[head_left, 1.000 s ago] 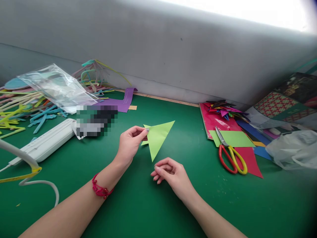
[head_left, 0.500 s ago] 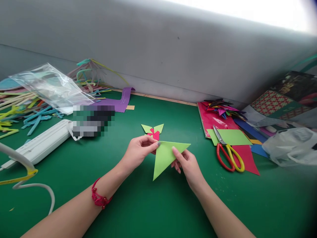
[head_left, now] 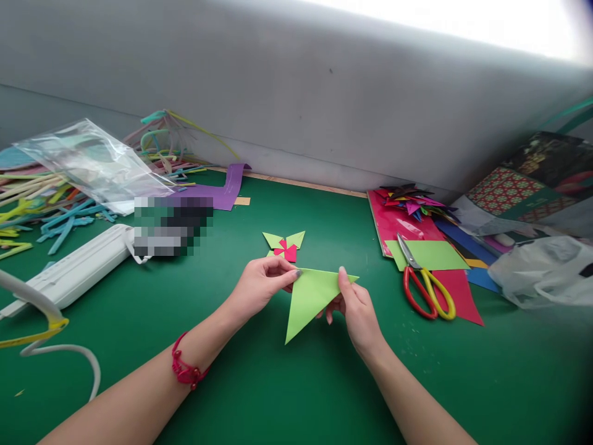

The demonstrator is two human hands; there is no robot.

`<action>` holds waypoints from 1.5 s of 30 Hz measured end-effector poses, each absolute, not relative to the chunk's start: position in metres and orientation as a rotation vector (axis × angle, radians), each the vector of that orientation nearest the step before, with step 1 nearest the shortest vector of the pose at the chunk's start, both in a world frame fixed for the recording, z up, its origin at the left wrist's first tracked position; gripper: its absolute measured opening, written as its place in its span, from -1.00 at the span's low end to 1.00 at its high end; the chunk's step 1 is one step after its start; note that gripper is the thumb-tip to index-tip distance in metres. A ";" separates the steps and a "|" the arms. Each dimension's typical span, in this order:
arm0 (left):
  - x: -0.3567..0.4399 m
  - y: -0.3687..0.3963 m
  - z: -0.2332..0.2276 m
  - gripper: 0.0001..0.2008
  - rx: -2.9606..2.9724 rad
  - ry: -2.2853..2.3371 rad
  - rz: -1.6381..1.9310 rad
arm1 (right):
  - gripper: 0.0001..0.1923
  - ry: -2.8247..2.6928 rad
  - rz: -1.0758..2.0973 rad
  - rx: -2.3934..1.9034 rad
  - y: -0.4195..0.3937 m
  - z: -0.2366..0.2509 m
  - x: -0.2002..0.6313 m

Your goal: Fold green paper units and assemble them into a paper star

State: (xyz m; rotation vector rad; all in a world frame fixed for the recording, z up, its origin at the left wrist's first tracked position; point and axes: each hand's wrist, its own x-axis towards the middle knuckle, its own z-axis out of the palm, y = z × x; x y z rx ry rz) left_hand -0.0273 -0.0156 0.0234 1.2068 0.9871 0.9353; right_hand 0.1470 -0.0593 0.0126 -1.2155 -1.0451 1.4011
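A: What changed?
B: Your right hand (head_left: 354, 303) has joined your left hand (head_left: 262, 284); both now pinch the green triangle (head_left: 309, 296) above the tabletop (head_left: 231, 371), before the small fold (head_left: 283, 245).

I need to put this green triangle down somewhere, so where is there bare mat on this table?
Bare green mat lies near you, between your forearms and below the scissors. Another free strip runs between the small folded piece and the red sheet. The left side, with paper strips, plastic bag and white device, is crowded; so is the right paper pile.
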 end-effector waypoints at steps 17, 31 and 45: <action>-0.027 -0.017 0.024 -0.86 1.169 0.997 0.929 | -0.54 -0.872 1.265 -1.206 -0.056 0.015 0.158; -0.020 -0.023 0.014 -0.89 1.207 0.946 0.951 | -0.60 -1.015 1.461 -1.312 -0.071 0.016 0.116; -0.023 -0.017 0.017 -0.85 1.173 1.063 1.038 | -0.72 -1.137 1.733 -1.153 -0.069 -0.001 0.123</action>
